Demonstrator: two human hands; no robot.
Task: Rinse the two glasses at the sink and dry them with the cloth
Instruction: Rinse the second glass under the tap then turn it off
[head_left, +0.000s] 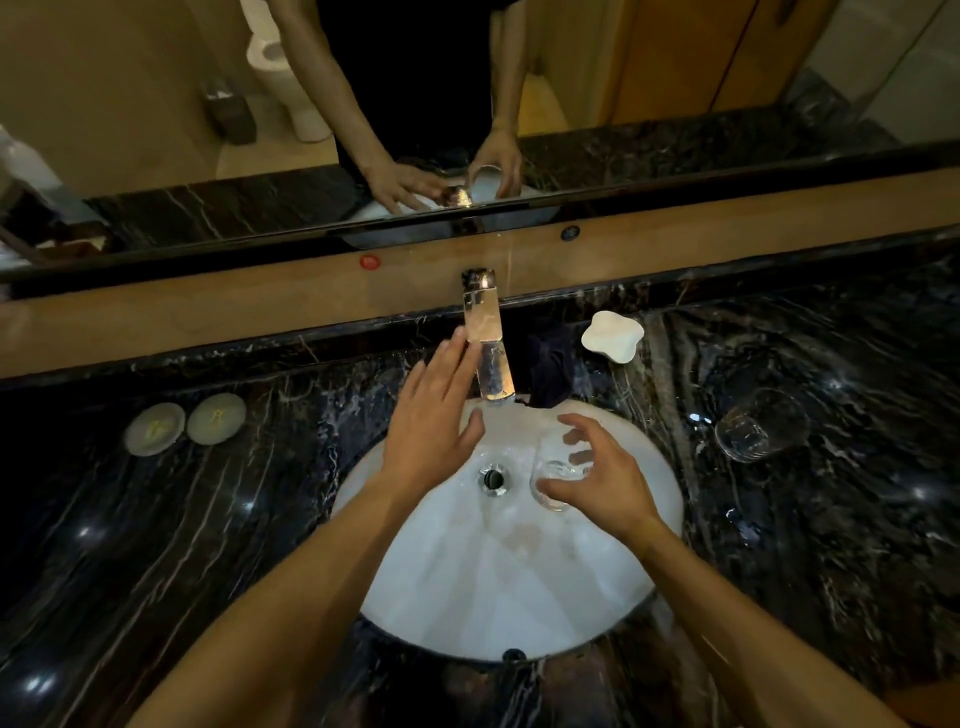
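Note:
A clear glass (556, 475) is held over the white sink (519, 587), just right of the drain (492, 478); my right hand (602, 480) is wrapped around it from above. My left hand (434, 415) is open with fingers spread, its fingertips beside the chrome faucet (488, 345). A second clear glass (756, 426) lies tilted on the dark marble counter to the right. A dark cloth (550, 371) is bunched behind the sink's rim, right of the faucet. Whether water is running cannot be told.
A white soap dish (612, 336) sits behind the cloth. Two round pale coasters (184, 423) lie on the counter at the left. A mirror (467, 104) above the backsplash reflects both hands. The counter (156, 545) is black veined marble.

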